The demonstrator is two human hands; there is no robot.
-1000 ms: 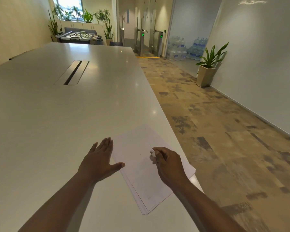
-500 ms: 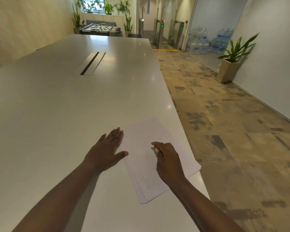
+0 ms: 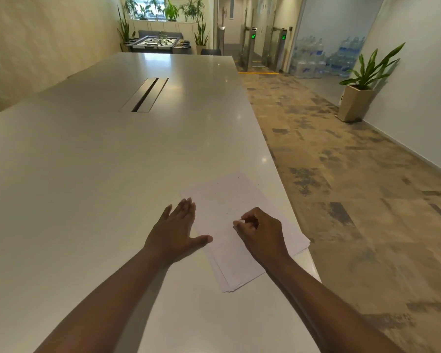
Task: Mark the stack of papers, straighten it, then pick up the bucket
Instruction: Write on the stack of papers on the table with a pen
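Observation:
A slightly fanned stack of white papers [image 3: 229,207] lies askew near the right edge of the long white table [image 3: 87,174]. My left hand [image 3: 176,230] rests flat on the table with fingers together, its thumb touching the stack's left edge. On top of the stack my right hand [image 3: 260,233] is curled around a small white marker, of which only the tip shows at the fingertips. No bucket is in view.
The table's right edge [image 3: 285,189] runs close beside the papers, with patterned carpet floor beyond. A cable slot [image 3: 145,95] sits in the table's middle. A potted plant [image 3: 359,98] stands by the right wall; water bottles [image 3: 323,59], gates and a foosball table stand far back.
The view has tilted and shifted, so hands and papers sit a little further right. Both hands stay on the stack, with the right hand's fingers curling more tightly over the marker.

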